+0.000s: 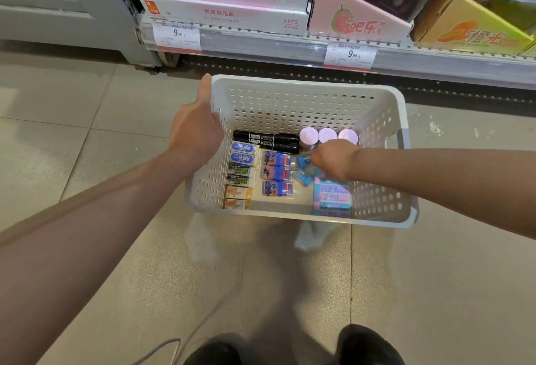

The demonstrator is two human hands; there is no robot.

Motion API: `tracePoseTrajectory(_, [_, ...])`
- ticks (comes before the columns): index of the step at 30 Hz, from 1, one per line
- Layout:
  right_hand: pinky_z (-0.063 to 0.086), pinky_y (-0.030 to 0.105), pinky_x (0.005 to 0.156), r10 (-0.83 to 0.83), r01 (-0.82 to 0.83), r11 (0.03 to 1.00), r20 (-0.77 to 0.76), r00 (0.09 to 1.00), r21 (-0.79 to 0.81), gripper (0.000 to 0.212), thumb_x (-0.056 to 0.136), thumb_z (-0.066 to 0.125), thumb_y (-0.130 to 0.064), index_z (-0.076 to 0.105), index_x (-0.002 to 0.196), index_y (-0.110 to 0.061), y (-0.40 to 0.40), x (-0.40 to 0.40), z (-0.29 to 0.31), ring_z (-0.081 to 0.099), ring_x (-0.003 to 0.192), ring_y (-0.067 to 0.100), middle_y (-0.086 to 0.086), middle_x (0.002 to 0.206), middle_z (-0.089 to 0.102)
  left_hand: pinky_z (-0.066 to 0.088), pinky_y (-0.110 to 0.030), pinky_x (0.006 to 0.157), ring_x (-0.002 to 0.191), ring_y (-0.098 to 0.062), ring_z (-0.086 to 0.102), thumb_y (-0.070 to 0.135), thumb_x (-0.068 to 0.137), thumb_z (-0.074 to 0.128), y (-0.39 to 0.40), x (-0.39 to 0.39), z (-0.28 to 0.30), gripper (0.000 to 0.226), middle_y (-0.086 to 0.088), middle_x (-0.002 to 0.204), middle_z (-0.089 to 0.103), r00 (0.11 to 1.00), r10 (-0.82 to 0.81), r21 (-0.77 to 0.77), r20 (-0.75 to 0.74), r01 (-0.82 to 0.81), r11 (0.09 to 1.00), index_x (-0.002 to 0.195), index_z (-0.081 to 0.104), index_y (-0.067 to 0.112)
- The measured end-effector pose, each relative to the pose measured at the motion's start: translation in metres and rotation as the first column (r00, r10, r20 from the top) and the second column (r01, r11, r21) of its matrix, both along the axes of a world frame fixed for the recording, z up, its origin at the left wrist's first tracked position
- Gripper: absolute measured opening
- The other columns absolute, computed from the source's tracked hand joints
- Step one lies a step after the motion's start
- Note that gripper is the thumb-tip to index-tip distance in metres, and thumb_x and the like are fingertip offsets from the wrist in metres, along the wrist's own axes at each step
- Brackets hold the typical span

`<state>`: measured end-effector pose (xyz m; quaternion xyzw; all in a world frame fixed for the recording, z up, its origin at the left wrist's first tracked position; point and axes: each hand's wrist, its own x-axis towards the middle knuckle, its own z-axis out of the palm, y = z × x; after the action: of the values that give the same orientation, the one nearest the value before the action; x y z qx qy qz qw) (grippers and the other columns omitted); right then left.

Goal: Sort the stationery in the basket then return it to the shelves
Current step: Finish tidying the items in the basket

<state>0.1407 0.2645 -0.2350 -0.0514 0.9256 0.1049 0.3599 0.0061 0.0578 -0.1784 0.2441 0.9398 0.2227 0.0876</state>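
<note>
White basket [401, 109], left hand [197, 129] gripping its rim, right hand [333, 161] inside pinching blue sharpener [304, 160]

My right hand [333, 161] covers part of the blue sharpeners [304, 169], and my curled fingers hide how I grip them. My left hand [197, 129] has its fingers out of sight behind the basket [304, 98] wall. Eraser labels [242, 158] are too small to read.
</note>
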Motion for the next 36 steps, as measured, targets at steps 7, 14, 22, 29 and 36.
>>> tracePoseTrajectory(7, [0.050, 0.031, 0.064, -0.076, 0.052, 0.982, -0.126, 0.989, -0.183, 0.054, 0.081, 0.068, -0.032, 0.044, 0.127, -0.019, -0.014, 0.000, 0.004, 0.061, 0.099, 0.025, 0.003, 0.116, 0.059, 0.050, -0.040, 0.072, 0.090, -0.034, 0.060, 0.009, 0.097, 0.045, 0.000, 0.001, 0.001, 0.065, -0.019, 0.111, 0.062, 1.000, 0.006, 0.000, 0.006, -0.006, 1.000, 0.152, 0.011, 0.019])
tracePoseTrajectory(14, [0.048, 0.032, 0.068, -0.032, 0.011, 0.987, -0.130, 0.991, -0.160, 0.048, 0.084, 0.066, -0.028, 0.048, 0.128, -0.020, -0.017, -0.001, -0.005, 0.060, 0.107, 0.024, 0.003, 0.122, 0.058, 0.048, -0.038, 0.069, 0.087, -0.033, 0.058, 0.009, 0.097, 0.044, 0.000, -0.001, -0.001, 0.065, -0.021, 0.105, 0.062, 1.000, 0.011, 0.001, 0.009, -0.011, 1.000, 0.152, 0.012, 0.019])
tracePoseTrajectory(22, [0.046, 0.026, 0.074, -0.259, 0.176, 0.857, -0.110, 0.960, -0.485, 0.041, 0.078, 0.072, -0.025, 0.057, 0.113, -0.009, -0.009, 0.000, -0.006, 0.057, 0.097, 0.020, 0.004, 0.115, 0.052, 0.049, -0.039, 0.072, 0.092, -0.034, 0.060, 0.010, 0.097, 0.045, 0.001, -0.002, -0.003, 0.066, -0.019, 0.110, 0.062, 1.000, 0.010, 0.005, 0.008, -0.010, 1.000, 0.152, 0.011, 0.020])
tracePoseTrajectory(29, [0.053, 0.020, 0.061, -0.547, 0.537, 0.433, 0.263, 0.795, -0.724, 0.032, 0.084, 0.068, -0.010, 0.054, 0.112, -0.014, -0.011, 0.001, 0.001, 0.058, 0.068, 0.012, 0.005, 0.088, 0.059, 0.048, -0.040, 0.074, 0.096, -0.035, 0.058, 0.012, 0.097, 0.045, 0.000, -0.003, -0.005, 0.065, -0.020, 0.110, 0.061, 1.000, 0.021, -0.006, 0.000, -0.021, 1.000, 0.152, 0.011, 0.021])
tracePoseTrajectory(36, [0.055, 0.012, 0.065, -0.631, 0.787, -0.065, 0.637, 0.444, -0.613, 0.013, 0.090, 0.057, -0.003, 0.059, 0.101, -0.008, -0.019, 0.003, -0.004, 0.063, 0.062, 0.003, 0.006, 0.087, 0.061, 0.054, -0.041, 0.074, 0.092, -0.035, 0.061, 0.010, 0.097, 0.046, 0.000, -0.005, -0.007, 0.065, -0.019, 0.110, 0.062, 1.000, 0.001, 0.004, -0.019, -0.001, 1.000, 0.151, 0.013, 0.020])
